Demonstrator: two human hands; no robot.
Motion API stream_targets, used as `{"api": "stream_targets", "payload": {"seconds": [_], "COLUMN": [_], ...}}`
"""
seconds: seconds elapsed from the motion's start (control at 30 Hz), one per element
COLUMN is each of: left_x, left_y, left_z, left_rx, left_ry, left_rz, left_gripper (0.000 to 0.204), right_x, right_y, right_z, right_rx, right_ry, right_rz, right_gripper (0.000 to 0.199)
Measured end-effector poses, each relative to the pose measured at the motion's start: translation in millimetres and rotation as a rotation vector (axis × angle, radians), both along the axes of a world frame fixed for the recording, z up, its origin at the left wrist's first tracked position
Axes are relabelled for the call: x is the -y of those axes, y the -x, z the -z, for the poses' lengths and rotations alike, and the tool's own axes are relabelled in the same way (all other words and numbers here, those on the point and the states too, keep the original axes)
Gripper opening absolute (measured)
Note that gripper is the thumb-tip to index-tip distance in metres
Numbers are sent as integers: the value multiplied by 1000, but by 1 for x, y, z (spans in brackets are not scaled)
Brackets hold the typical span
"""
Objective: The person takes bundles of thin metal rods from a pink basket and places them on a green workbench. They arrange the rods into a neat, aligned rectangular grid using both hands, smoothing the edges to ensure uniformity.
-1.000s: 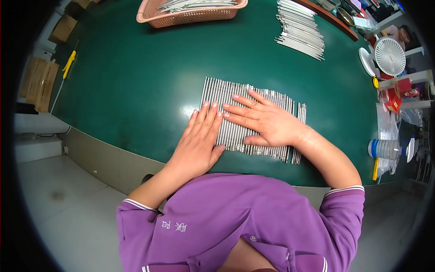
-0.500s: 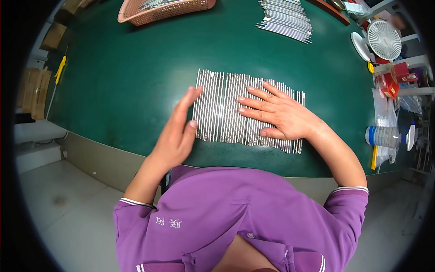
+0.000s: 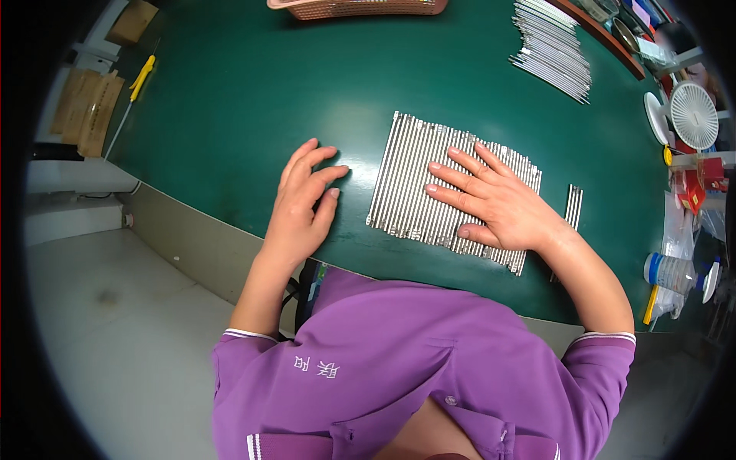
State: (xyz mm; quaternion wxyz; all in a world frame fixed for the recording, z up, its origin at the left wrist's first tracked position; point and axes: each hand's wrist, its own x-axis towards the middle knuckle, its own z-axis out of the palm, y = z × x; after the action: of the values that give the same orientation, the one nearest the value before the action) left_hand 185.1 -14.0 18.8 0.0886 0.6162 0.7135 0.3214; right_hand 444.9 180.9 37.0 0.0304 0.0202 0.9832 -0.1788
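Thin silvery metal rods (image 3: 406, 169) lie side by side in a flat, close row on the green table (image 3: 230, 115). My right hand (image 3: 491, 199) rests flat on the right part of this row, fingers spread, hiding some of the rods. To the left of the row, apart from it, my left hand (image 3: 305, 201) hovers over or near the tabletop with fingers loosely curved and nothing in them. A few separate rods (image 3: 574, 207) lie right of the row, partly behind my right forearm.
Another batch of rods (image 3: 552, 54) lies at the far right. A pink basket (image 3: 360, 9) stands at the far edge. A yellow-handled screwdriver (image 3: 141, 77) lies at the left. Along the right side are a white fan (image 3: 694, 115) and a plastic bottle (image 3: 671, 272).
My left hand has come away from the row's left edge, and a gap now separates them. The gap within the row has closed. A few rods now lie apart at the right. The view has shifted.
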Motion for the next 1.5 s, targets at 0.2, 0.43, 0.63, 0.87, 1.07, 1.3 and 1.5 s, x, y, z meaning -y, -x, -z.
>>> {"api": "stream_targets", "payload": {"seconds": [0.2, 0.43, 0.63, 0.87, 1.07, 1.3, 1.5], "left_x": [2, 3, 3, 3, 3, 4, -2], "left_y": [8, 11, 10, 11, 9, 9, 6], "left_z": [5, 10, 7, 7, 7, 6, -2], "left_rx": [19, 36, 51, 54, 64, 54, 25], "left_ry": [0, -43, -53, -46, -37, -28, -3], "left_rz": [35, 72, 81, 78, 71, 77, 113], "left_gripper": [30, 29, 26, 26, 26, 28, 29], "right_x": [6, 12, 15, 17, 17, 19, 19], "right_y": [23, 43, 54, 62, 65, 65, 59], "right_z": [-1, 2, 2, 4, 6, 6, 11], "right_rx": [0, -26, -36, -58, -75, -99, -227], "right_ry": [-11, 3, 41, 51, 51, 64, 78], "right_rz": [-3, -6, -2, 1, 3, 5, 13], "right_gripper": [69, 72, 74, 75, 75, 72, 63]}}
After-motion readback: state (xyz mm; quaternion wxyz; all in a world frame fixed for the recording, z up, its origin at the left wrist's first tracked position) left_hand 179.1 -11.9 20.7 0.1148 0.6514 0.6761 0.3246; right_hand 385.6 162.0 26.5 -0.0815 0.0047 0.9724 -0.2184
